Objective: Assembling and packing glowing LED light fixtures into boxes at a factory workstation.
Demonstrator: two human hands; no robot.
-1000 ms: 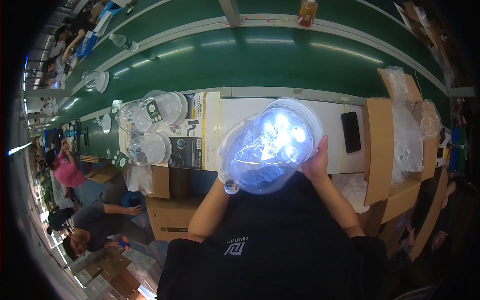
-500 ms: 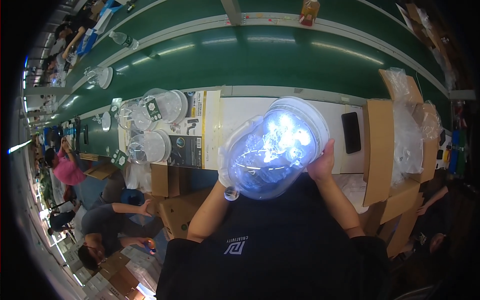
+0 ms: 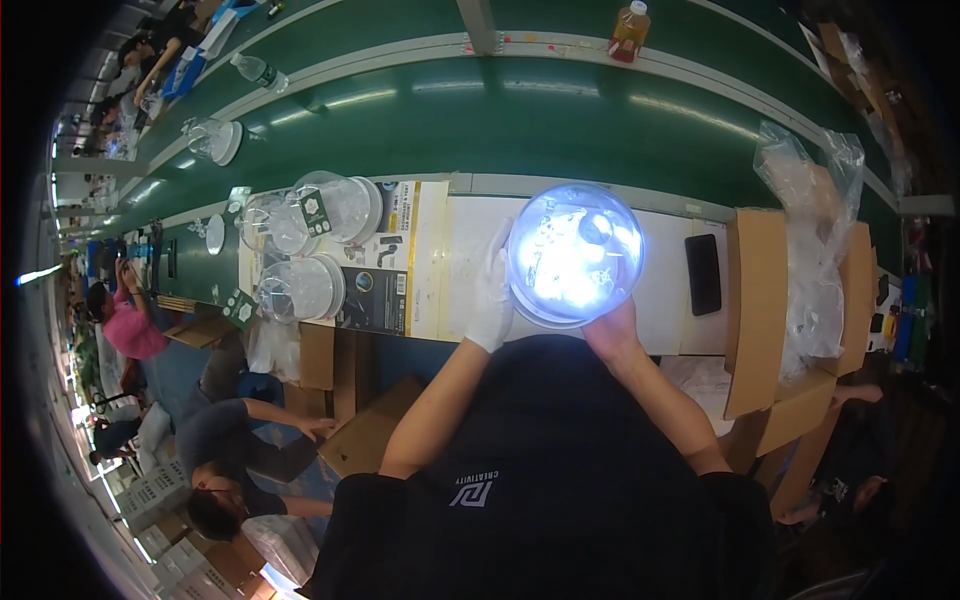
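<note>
A clear dome lamp (image 3: 575, 255), glowing bright white-blue inside, is held over the white work surface in front of my chest. Its rounded top faces up toward my view, and the rim of its white base shows below. My left hand (image 3: 490, 302), in a white glove, grips the lamp's left side. From the lower right, my bare right hand (image 3: 612, 330) supports it, with some fingers hidden behind the base. To the left, similar unlit domes with white bases (image 3: 300, 288) lie on their sides on printed cardboard (image 3: 400, 260).
A black phone (image 3: 703, 275) lies right of the lamp. Beyond it stands an open cardboard box (image 3: 755, 310) lined with a clear plastic bag (image 3: 815, 270). Across the back runs a green belt (image 3: 400, 125). An amber bottle (image 3: 629, 35) stands farther back. People work at left and right.
The lamp has turned from lying tilted sideways to dome-top up toward my view. My gloved left hand now shows at its left side. The person at lower left has shifted their arms.
</note>
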